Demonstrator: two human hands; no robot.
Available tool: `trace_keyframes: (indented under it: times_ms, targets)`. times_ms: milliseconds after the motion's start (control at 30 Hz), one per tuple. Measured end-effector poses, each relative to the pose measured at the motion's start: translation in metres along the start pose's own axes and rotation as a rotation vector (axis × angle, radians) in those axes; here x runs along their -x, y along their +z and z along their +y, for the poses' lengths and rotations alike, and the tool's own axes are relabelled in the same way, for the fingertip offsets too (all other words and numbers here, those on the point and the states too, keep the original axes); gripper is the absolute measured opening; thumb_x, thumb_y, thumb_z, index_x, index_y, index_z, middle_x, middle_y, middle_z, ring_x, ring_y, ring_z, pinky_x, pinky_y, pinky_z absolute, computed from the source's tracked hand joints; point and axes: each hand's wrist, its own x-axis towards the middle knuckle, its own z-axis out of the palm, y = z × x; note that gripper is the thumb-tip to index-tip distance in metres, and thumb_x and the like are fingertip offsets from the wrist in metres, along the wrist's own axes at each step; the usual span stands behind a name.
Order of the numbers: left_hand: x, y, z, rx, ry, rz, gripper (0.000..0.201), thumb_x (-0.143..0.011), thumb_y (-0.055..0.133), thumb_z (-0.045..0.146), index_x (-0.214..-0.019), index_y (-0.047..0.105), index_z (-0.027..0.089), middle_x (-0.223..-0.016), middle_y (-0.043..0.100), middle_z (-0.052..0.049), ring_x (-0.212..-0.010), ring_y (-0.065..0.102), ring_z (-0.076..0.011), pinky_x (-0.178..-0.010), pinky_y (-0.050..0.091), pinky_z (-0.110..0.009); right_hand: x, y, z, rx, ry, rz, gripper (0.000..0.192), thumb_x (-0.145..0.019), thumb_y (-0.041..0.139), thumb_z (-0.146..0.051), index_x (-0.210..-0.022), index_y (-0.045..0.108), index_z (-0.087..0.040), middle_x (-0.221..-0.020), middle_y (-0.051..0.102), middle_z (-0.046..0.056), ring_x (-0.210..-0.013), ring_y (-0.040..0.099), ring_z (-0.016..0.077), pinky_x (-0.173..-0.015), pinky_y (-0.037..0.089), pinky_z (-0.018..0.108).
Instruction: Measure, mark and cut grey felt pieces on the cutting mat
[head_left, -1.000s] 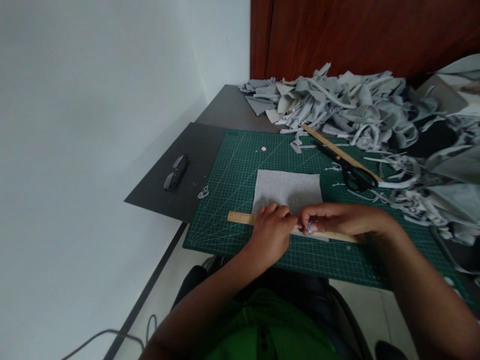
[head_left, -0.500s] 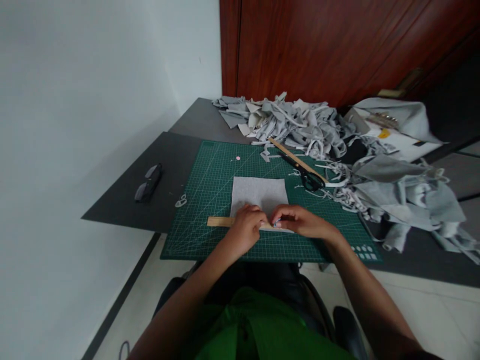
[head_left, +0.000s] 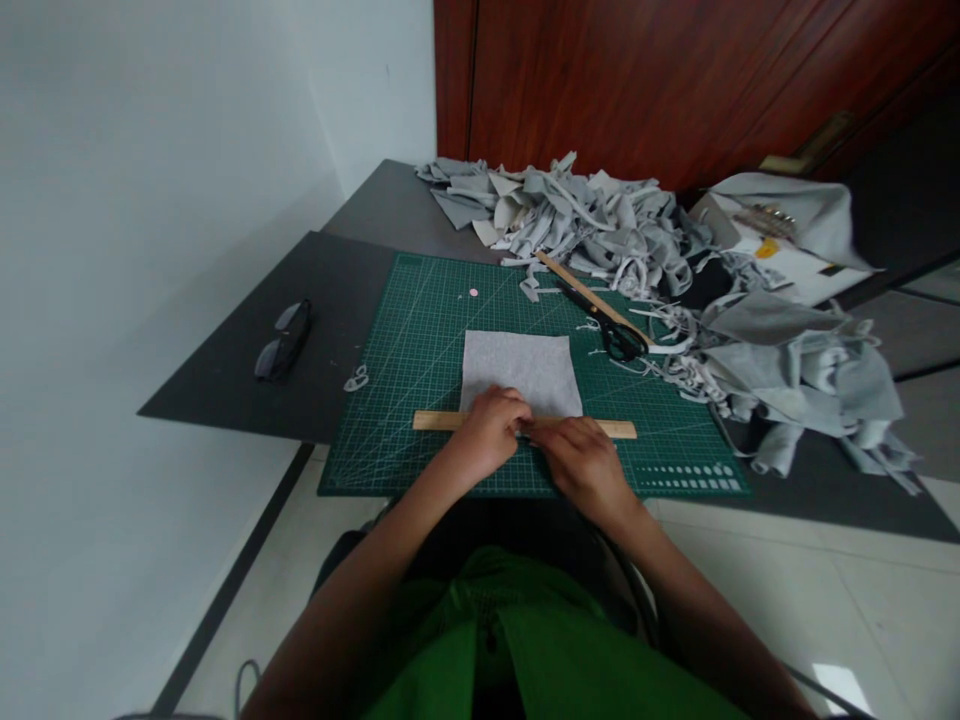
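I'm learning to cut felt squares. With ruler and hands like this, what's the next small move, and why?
Probably press the ruler flat and check it against the mat grid. It lies across the felt's near edge, the left hand and right hand both rest on it, and the scissors lie apart.

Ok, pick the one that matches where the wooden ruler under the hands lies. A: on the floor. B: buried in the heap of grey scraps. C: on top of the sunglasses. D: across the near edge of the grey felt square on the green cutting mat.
D: the wooden ruler lies flat across the near edge of the grey felt square on the green cutting mat, with the left hand and right hand on it.
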Motion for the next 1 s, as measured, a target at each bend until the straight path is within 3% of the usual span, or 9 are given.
trace_keyframes:
  times_ms: [167,367,667,1000]
  targets:
    - [-0.002,0.001,-0.001,-0.038,0.014,-0.011,0.033,-0.078,0.051,-0.009,-0.077,0.07,0.019,-0.089,0.072,-0.003,-0.09,0.063,-0.02,-0.085,0.048,-0.035,-0.001,0.003,-0.007,0.096,-0.08,0.064,0.032,-0.098,0.052,-0.001,-0.113,0.074,-0.017,-0.108,0.079,0.012,-0.099,0.069,0.0276,-0.086,0.053,0.042]
    - [-0.002,-0.002,0.002,-0.05,0.021,-0.024,0.029,-0.081,0.053,-0.006,-0.072,0.065,0.019,-0.086,0.07,-0.003,-0.088,0.062,-0.0199,-0.085,0.047,-0.036,-0.003,0.005,-0.01,0.192,-0.155,0.037,0.027,-0.101,0.052,-0.004,-0.112,0.074,-0.015,-0.105,0.079,0.013,-0.092,0.066,0.0275,-0.082,0.049,0.042]
    - [-0.001,-0.003,0.004,-0.058,0.033,-0.035,0.03,-0.079,0.052,-0.008,-0.07,0.061,0.018,-0.084,0.068,-0.002,-0.086,0.06,-0.02,-0.083,0.045,-0.036,-0.008,0.001,-0.018,0.224,-0.07,-0.009,0.026,-0.101,0.052,-0.003,-0.101,0.073,-0.017,-0.102,0.075,0.013,-0.093,0.062,0.0276,-0.084,0.048,0.041]
    - [0.001,0.0,-0.002,-0.035,0.046,-0.012,0.035,-0.079,0.05,-0.009,-0.08,0.069,0.019,-0.091,0.07,-0.003,-0.092,0.062,-0.0207,-0.087,0.047,-0.037,0.01,-0.013,-0.003,0.289,-0.021,-0.073,0.024,-0.1,0.053,-0.004,-0.098,0.072,-0.02,-0.098,0.071,0.011,-0.091,0.058,0.0281,-0.084,0.045,0.042]
